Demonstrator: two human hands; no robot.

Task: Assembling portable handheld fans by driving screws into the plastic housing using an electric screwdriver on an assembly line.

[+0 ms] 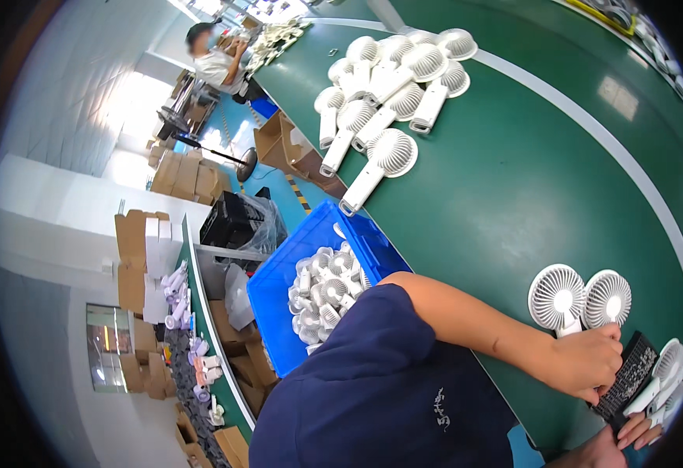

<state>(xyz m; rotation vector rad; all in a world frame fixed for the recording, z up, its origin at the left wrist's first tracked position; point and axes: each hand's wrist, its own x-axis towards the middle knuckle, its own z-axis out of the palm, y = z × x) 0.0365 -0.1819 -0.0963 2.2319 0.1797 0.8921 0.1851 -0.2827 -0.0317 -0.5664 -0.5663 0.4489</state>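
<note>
A navy shirt [334, 390] fills the bottom of the frame. At lower right, the partly hidden right hand [607, 448] sits near a dark sheet [629, 373]; its grip I cannot tell. The left hand [583, 363] curls narrowly over two white fans' [556, 296] handles, its hold hidden. The step seems to be handling these; next likely calls for a careful finger grip. Beyond, the table edge slants past a blue bin [267, 312]; the green table [474, 210] leaves reaching room toward the fan pile [404, 101], upper centre.
</note>
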